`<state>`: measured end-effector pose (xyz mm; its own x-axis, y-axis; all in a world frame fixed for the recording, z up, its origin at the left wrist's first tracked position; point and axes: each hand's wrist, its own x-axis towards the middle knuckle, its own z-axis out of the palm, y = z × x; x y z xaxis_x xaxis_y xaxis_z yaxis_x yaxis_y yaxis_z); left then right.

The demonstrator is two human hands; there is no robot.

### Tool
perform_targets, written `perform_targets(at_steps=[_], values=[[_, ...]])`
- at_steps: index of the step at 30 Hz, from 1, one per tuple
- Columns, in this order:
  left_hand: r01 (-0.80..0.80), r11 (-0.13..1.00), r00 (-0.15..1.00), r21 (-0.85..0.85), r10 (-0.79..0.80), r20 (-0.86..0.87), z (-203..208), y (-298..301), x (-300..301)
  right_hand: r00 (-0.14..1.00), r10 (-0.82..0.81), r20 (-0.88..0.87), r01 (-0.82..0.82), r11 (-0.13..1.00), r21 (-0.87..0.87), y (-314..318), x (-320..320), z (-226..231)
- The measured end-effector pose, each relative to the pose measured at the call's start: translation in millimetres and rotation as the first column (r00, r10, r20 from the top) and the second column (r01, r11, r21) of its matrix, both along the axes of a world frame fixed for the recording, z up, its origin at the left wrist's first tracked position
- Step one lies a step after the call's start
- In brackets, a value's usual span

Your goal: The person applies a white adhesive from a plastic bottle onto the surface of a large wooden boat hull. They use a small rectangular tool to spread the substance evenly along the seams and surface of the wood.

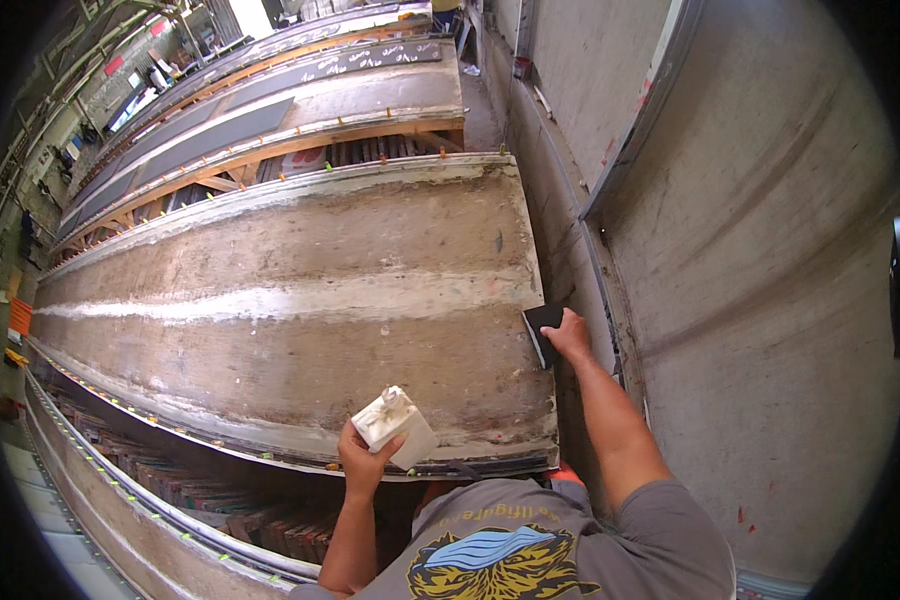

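My left hand is closed around a white boxy plastic container with a lumpy off-white top, held tilted above the near edge of a long work table. At the table's right end, my right hand grips a thin black flat pad with a pale lower edge. The pad is tilted at the table's edge; whether it touches the surface is hard to tell. The tabletop is brown and stained, with a shiny whitish band along its middle and pale borders.
A concrete wall with a metal frame runs close along the right, past a narrow gap. Farther off stands another long table bearing dark panels. At the lower left, a rail with small green clips runs beside stacked slats.
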<state>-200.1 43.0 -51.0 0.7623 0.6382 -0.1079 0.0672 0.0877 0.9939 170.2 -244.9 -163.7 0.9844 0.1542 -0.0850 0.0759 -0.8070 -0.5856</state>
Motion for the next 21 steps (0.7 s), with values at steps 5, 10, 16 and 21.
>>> perform_targets(at_steps=[5,10,16,21], values=[[-0.012,1.0,0.998,-0.017,0.013,0.06,0.2,-23.3,18.7,0.999,0.038,-0.019,-0.034,0.984,0.175,-23.7,-0.1,25.6],[-0.069,0.997,0.993,0.023,0.066,0.098,-14.1,-63.2,36.1,0.995,0.085,-0.048,-0.069,0.959,0.274,-39.7,29.6,-22.0],[-0.313,0.898,0.942,0.309,0.336,-0.023,-44.4,-112.2,39.6,0.968,0.229,-0.101,-0.165,0.888,0.429,-38.5,52.2,-13.9],[-0.642,0.766,0.766,-0.038,0.643,0.013,-70.6,-164.0,57.4,0.948,0.297,-0.112,-0.203,0.839,0.506,-45.8,61.3,-11.8]])
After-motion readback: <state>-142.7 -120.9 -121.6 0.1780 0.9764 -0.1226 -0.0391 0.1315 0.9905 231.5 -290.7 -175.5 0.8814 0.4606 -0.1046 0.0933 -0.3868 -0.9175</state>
